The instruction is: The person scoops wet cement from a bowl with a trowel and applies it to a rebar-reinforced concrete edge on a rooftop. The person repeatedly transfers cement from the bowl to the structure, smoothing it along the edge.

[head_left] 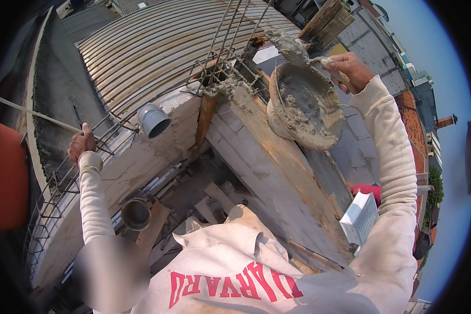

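My right hand (350, 72) is closed round the handle of a trowel (292, 48), whose blade is heaped with wet grey mortar. The trowel is held over the far rim of a round bucket (278, 107) that contains more mortar (311, 102). This bucket sits tilted on top of the right-hand wall, beside a timber board (277, 152). Out to the left, my left hand (82, 142) is closed on the steel rebar (105, 142) running along the left wall's top. A pale pole (34, 112) reaches to that hand; whether the fingers also hold it is hidden.
Rebar rods (227, 26) stick up at the wall corner. A grey pipe end (154, 121) projects from the left wall. Below me are another bucket (136, 213) and loose planks (152, 225). Corrugated roofing (162, 52) lies beyond; a white ridged box (360, 219) is near my right arm.
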A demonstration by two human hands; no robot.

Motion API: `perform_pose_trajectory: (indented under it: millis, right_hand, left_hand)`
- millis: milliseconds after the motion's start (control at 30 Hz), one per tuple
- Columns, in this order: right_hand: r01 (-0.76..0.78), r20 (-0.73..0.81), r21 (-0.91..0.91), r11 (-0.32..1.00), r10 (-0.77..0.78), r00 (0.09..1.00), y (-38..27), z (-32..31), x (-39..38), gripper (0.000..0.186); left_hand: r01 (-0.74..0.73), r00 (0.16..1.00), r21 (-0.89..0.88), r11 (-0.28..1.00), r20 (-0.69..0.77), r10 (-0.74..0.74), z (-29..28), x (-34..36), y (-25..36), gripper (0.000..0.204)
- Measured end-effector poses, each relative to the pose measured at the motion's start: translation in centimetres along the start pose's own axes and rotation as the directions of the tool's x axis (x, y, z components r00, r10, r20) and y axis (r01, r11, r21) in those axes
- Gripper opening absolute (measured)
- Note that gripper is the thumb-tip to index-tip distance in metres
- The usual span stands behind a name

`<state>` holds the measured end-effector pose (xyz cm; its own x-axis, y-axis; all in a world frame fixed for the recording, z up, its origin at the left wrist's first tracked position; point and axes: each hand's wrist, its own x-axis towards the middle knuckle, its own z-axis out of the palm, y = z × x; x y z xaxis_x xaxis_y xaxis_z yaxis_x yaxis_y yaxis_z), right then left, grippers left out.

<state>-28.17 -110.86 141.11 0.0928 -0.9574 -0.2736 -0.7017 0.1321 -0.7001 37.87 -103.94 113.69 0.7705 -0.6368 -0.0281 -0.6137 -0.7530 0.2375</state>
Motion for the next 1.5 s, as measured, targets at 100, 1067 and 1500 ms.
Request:
perform_pose_trajectory:
  millis: [100, 1067, 1500]
  right_hand:
    - [0.011, -0.035, -0.224, 0.974, -0.020, 0.999, -1.7, 1.4, 4.4, 0.039]
    - [-0.038, -0.074, -0.984, 0.171, -0.213, 0.974, 4.2, 3.3, -4.6, 0.024]
    - [0.002, -0.062, -0.712, 0.702, -0.066, 0.996, 6.5, 3.9, -3.5, 0.030]
  left_hand:
    - [0.022, 1.000, -0.021, 1.000, 0.012, -0.022, -0.5, -0.5, 0.4, 0.068]
    - [0.018, 0.995, -0.101, 0.995, -0.099, -0.028, -2.5, -2.3, 1.3, 0.060]
    - [0.009, 0.997, -0.060, 0.998, -0.075, -0.013, -1.9, -2.5, 1.6, 0.066]
